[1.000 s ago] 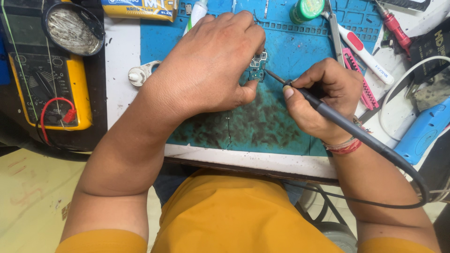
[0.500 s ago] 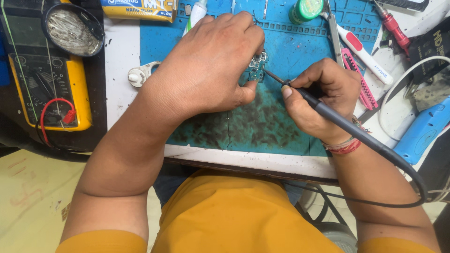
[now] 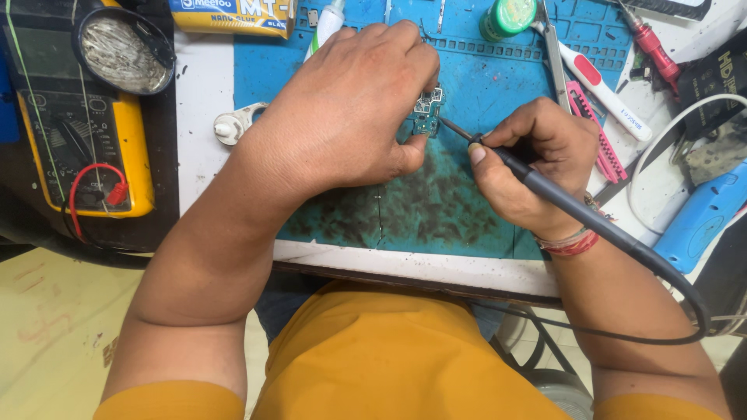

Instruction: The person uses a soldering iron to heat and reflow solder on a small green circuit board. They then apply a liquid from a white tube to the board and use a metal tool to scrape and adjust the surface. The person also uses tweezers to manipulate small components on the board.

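Observation:
A small green circuit board (image 3: pixel 427 113) lies on the blue work mat (image 3: pixel 498 101), mostly covered by my left hand (image 3: pixel 342 117), whose fingers press down on it. My right hand (image 3: pixel 533 163) grips a black soldering iron (image 3: pixel 560 198) like a pen. Its thin tip touches the board's right edge. The iron's black cable loops off past my right wrist, which wears a red thread band.
A yellow multimeter (image 3: pixel 82 148) with a red lead sits at the left beside a round tin of metal wool (image 3: pixel 120 50). Behind the hands lie a green-capped jar (image 3: pixel 507 17), tweezers (image 3: pixel 554 54), a pink tool (image 3: pixel 595 132), a red screwdriver (image 3: pixel 650 43) and a blue device (image 3: pixel 700 222).

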